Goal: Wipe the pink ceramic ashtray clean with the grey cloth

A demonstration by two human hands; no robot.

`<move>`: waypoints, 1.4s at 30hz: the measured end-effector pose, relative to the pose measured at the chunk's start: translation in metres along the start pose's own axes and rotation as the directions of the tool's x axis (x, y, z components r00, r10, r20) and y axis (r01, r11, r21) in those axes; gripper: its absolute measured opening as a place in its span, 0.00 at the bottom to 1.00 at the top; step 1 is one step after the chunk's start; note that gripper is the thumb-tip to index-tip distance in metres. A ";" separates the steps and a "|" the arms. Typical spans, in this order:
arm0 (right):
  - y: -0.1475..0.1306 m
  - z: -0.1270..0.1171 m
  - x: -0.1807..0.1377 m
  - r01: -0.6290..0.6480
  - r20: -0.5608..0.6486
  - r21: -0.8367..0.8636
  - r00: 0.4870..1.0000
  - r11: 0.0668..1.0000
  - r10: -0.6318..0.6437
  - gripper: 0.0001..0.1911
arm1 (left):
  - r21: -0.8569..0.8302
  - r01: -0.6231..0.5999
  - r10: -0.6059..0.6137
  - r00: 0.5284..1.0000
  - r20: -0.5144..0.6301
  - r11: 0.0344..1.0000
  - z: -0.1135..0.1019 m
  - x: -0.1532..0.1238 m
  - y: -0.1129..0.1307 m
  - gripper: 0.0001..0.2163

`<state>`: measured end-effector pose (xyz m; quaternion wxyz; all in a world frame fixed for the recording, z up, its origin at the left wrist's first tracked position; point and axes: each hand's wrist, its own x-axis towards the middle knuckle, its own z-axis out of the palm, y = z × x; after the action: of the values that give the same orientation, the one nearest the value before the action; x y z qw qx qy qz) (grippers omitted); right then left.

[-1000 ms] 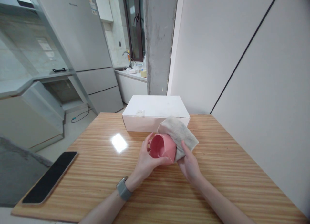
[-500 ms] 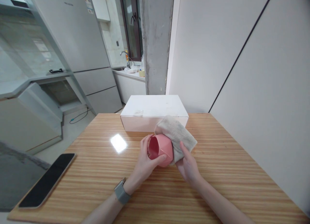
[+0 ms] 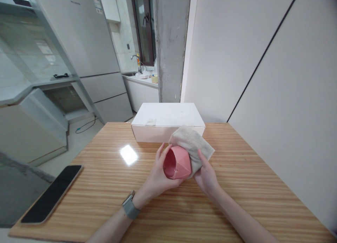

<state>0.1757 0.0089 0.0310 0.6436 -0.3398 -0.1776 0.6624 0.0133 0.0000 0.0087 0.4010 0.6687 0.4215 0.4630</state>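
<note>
A pink faceted pot [image 3: 183, 163] is tilted on its side above the table, its round opening turned to the left and toward me. My left hand [image 3: 161, 173] grips it around the rim, thumb below and fingers above. A light grey cloth [image 3: 193, 144] is pressed against the pot's far right side. Holding that cloth is my right hand [image 3: 206, 174], with the thumb on top and the other fingers mostly hidden beneath. The pot's base is covered by the cloth.
Behind the hands a white closed box [image 3: 168, 115] lies on the wooden table [image 3: 105, 187]. A dark phone [image 3: 52, 194] rests at the table's left edge. A white wall panel [image 3: 263, 113] borders the right side; a fridge [image 3: 79, 36] stands beyond.
The pot has turned slightly and shifted a little to the right. My left hand has changed its hold, the thumb now lower under the pot. The cloth has barely moved.
</note>
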 end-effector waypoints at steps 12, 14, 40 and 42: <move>0.015 -0.007 -0.005 0.018 0.008 -0.055 1.000 0.998 -0.017 0.24 | -0.200 0.238 -0.259 0.962 -0.086 0.950 0.003 0.005 0.008 0.46; 0.020 -0.012 -0.006 0.020 0.021 -0.063 1.000 0.998 -0.019 0.24 | -0.238 0.283 -0.310 0.947 -0.082 0.929 0.002 0.007 0.005 0.45; 0.000 0.001 -0.009 -0.003 0.081 -0.010 0.997 1.000 0.003 0.24 | -0.367 0.316 -0.344 0.939 -0.012 0.875 0.002 0.009 -0.002 0.48; 0.003 -0.001 -0.009 -0.002 0.069 -0.014 0.998 1.000 0.003 0.25 | -0.371 0.295 -0.331 0.943 -0.037 0.881 0.002 0.010 -0.007 0.46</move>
<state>0.1739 -0.0002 0.0301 0.6339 -0.3214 -0.2038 0.6733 0.0166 0.0113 0.0049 0.5646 0.4832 0.4514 0.4940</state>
